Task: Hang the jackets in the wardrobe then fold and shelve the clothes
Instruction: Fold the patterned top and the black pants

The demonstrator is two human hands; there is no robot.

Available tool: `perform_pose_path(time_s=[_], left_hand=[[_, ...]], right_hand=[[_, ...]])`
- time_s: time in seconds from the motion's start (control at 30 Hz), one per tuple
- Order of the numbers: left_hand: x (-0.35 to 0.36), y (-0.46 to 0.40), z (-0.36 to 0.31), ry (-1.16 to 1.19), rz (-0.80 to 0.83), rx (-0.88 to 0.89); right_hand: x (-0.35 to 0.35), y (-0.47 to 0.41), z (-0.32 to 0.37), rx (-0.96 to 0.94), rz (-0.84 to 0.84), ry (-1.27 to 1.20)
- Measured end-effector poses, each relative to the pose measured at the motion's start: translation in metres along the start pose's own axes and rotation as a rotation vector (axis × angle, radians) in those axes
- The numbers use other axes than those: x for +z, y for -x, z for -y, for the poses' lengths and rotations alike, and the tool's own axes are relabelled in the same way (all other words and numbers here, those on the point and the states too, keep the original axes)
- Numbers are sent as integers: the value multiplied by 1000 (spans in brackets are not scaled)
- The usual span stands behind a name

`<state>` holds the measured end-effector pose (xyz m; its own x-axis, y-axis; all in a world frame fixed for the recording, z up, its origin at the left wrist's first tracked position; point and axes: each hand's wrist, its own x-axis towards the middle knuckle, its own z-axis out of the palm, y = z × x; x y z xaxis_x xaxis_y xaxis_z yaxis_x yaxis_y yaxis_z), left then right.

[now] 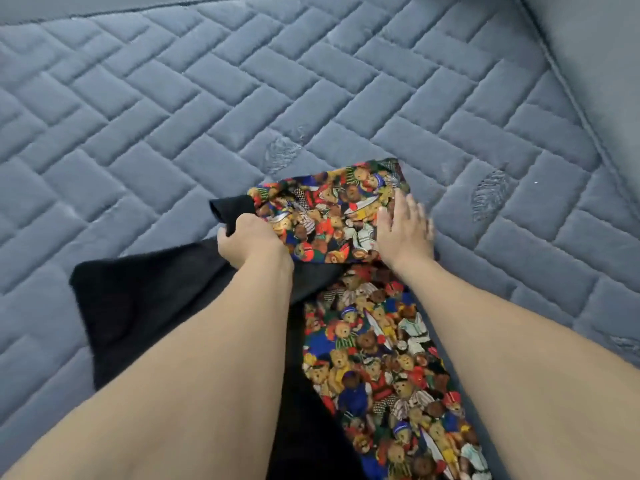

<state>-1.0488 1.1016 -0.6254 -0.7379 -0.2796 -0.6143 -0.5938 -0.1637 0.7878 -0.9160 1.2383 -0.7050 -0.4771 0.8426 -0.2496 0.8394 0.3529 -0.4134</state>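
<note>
Mattress [311, 84]: a grey-blue quilted surface stitched in a brick-like pattern, filling nearly the whole view; a raised padded edge of the same colour runs along the right side.
Black garment [145, 306]: dark cloth spread on the mattress at lower left, passing under the left forearm and running down to the bottom edge; one corner of it is lifted up at the left hand.
Teddy-bear print garment [381, 368]: a long strip of bright cloth covered in small bears, lying on the mattress from the bottom edge up toward the middle, just beside and partly over the black garment; its far end is folded over into a flatter panel between the two hands.
Left hand [252, 242]: fingers curled tight, gripping a bunch of the black cloth together with the left edge of the folded print panel, knuckles up.
Right hand [403, 230]: fingers straight and a little spread, palm down, pressing flat on the right part of the folded print panel; slightly blurred.
</note>
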Motion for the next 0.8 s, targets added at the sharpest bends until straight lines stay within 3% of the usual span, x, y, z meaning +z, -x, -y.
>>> perform_pose_path(time_s=[0.23,0.43,0.5,0.6,0.67,0.73,0.8], left_hand=[[-117,-104,-67,120,-231,-40],[-197,-176,-78,-18,-305,-201],[-212,-189,-78,-96,-263,-234],[-221,-197,-70,-426,-317,0],[-217,-189,-59,-833,-361,384],[-198,-177,-46,-1145,-103,705],[-165,-165,-31,-1398,214,773]], right_hand=[[68,42,110,-155,218,327],[117,70,141,-153,171,496],[123,70,140,-125,160,502],[125,66,132,-79,144,496],[121,62,126,-62,122,490],[115,55,119,-58,100,484],[107,43,115,-68,80,476]])
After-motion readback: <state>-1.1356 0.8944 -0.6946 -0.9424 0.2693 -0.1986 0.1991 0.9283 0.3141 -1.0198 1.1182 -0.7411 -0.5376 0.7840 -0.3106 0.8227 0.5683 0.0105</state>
